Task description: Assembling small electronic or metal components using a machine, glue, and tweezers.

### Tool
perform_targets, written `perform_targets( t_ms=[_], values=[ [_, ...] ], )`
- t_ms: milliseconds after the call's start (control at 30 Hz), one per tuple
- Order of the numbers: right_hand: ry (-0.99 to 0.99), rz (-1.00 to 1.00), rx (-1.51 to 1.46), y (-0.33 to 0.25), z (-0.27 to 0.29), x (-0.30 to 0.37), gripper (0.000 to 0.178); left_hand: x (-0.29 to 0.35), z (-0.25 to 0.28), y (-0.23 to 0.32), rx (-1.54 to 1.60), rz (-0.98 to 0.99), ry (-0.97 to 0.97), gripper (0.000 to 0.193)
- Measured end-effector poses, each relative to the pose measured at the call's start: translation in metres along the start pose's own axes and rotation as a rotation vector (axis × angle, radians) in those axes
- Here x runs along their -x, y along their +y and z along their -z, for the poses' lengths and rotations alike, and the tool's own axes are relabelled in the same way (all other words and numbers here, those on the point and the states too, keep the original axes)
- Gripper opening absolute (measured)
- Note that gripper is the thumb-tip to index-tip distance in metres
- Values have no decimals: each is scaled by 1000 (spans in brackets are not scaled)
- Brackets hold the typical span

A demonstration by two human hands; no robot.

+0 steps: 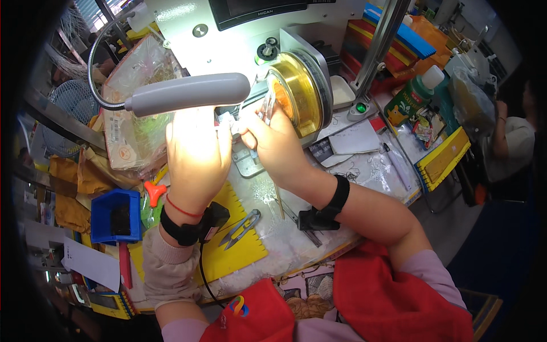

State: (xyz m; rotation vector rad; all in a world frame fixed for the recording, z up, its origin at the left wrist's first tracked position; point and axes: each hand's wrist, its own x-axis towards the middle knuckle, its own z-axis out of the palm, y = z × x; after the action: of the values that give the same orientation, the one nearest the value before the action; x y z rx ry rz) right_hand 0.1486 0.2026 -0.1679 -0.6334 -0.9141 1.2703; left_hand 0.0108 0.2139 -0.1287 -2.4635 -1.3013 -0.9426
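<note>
My left hand (196, 151) is under the grey lamp head (191, 94), in strong glare. Its thumb closes toward a small pale piece (225, 122), too washed out to name; the lamp hides the other fingers. Close by on the right, my right hand (274, 139) is closed, with a shiny metal hand tool (268, 105) between its fingers. The tool's exact kind cannot be made out. Both hands work in front of a white machine (182, 34), and the right one is beside its clear yellow drum (305, 94).
Spring-handled snips (240, 229) lie on a yellow mat (245, 259) near my left wrist. At left are a blue bin (133, 214), an orange three-armed knob (154, 194) and a plastic-covered box (117, 125). A green bottle (407, 100) and white paper (354, 137) are at right.
</note>
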Motion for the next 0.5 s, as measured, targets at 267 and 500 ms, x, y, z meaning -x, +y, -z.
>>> perform_targets(
  t_ms=[267, 500],
  values=[
    [-15, -61, -110, -4, 4, 5, 9, 1, -6, 1, 276, -129, 200, 15],
    [-8, -96, 185, -13, 17, 38, 13, 9, 2, 15, 218, -439, 152, 19]
  ],
)
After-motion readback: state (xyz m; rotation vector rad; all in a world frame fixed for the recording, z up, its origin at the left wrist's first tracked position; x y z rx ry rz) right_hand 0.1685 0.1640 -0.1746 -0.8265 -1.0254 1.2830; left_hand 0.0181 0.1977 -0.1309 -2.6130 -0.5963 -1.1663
